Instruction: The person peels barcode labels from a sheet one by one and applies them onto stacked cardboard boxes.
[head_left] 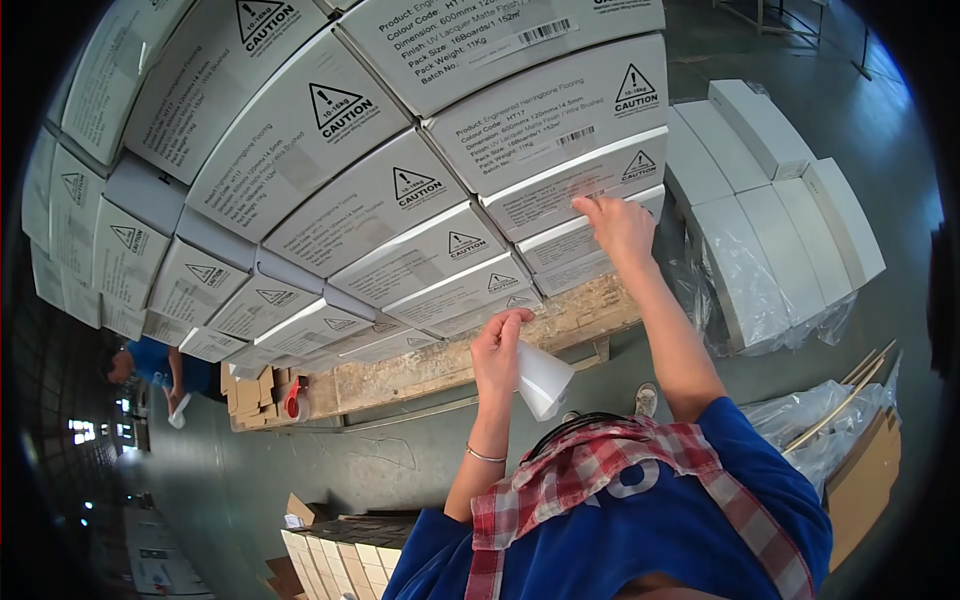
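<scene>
My left hand is closed, with its fingers curled, on a curved roll of white paper that hangs below the palm. My right hand is at the printed end of a white flooring box, low in the stack. Its fingers are bent in and its thumb is close to the box's print; whether something small lies between them is hidden. Above that box sits another white box with a barcode sticker and a caution triangle. The boxes rest on a worn wooden bench.
Plastic-wrapped white boxes stand at the right. Cardboard and thin wooden strips lie nearer me. Red-handled tape and cardboard pieces sit at the bench's left end. A co-worker in blue stands beyond. Stacked boards are below.
</scene>
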